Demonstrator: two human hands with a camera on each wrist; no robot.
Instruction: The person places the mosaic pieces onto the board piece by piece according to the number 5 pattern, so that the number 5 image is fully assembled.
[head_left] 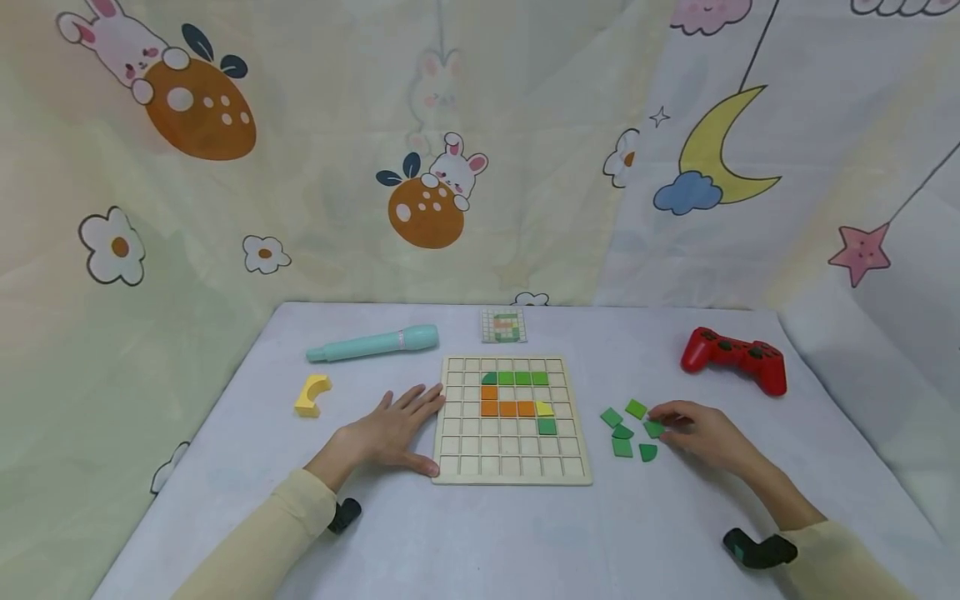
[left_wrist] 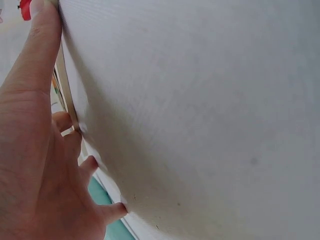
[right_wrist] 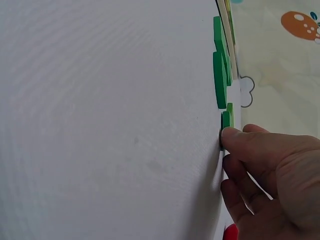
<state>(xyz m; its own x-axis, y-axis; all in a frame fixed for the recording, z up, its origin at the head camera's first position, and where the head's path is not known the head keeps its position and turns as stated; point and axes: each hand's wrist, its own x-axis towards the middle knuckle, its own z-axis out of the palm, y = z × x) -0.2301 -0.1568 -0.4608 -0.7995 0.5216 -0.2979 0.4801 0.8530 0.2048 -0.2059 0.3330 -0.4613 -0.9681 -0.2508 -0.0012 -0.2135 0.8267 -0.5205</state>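
Observation:
A pale wooden grid board (head_left: 512, 475) lies flat in the middle of the table, with green, orange and yellow tiles set in several squares. My left hand (head_left: 392, 432) is spread at its left edge, thumb and fingertips against the side. Right of the board, my right hand (head_left: 701, 432) pinches a green tile (head_left: 653, 429) between thumb and fingers, low over the cloth. In the right wrist view the thumb (right_wrist: 235, 137) covers part of this tile (right_wrist: 226, 119). Several loose green pieces (head_left: 622, 447) lie beside it, some square and some with a rounded side.
Behind the board lies a small pattern card (head_left: 504, 326). A teal pen-like stick (head_left: 372, 343) and a yellow arch block (head_left: 311, 396) are at the left. A red game controller (head_left: 735, 360) lies at the back right. Patterned cloth hangs behind the table.

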